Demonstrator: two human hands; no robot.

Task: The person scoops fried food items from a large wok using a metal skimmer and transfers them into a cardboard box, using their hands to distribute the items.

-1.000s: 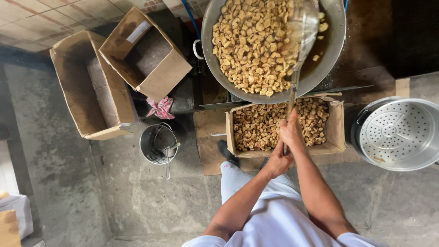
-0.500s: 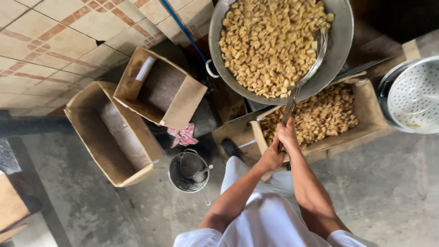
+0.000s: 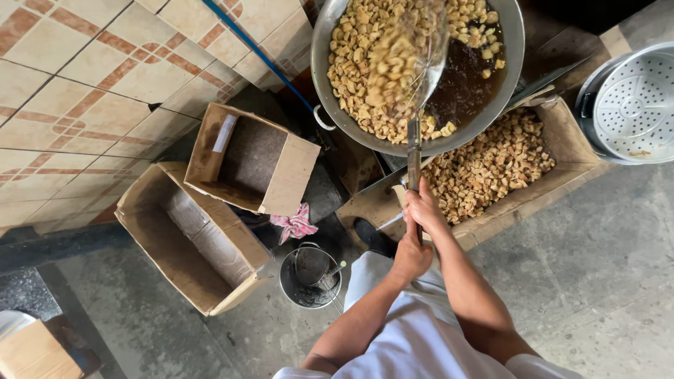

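Hands (image 3: pixel 418 231) both clenched on your skimmer (image 3: pixel 411 77) handle | scoop loaded over wok (image 3: pixel 418 74) | box (image 3: pixel 491 168) part-filled | most pieces still in oil

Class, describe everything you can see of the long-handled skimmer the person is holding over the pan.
The skimmer has a round wire-mesh bowl, blurred, heaped with golden fried pieces, on a long straight handle of dark wood or metal. It is raised above the big metal pan of dark oil, handle pointing back toward the person. The right hand clasps the handle higher up, the left hand near its end.
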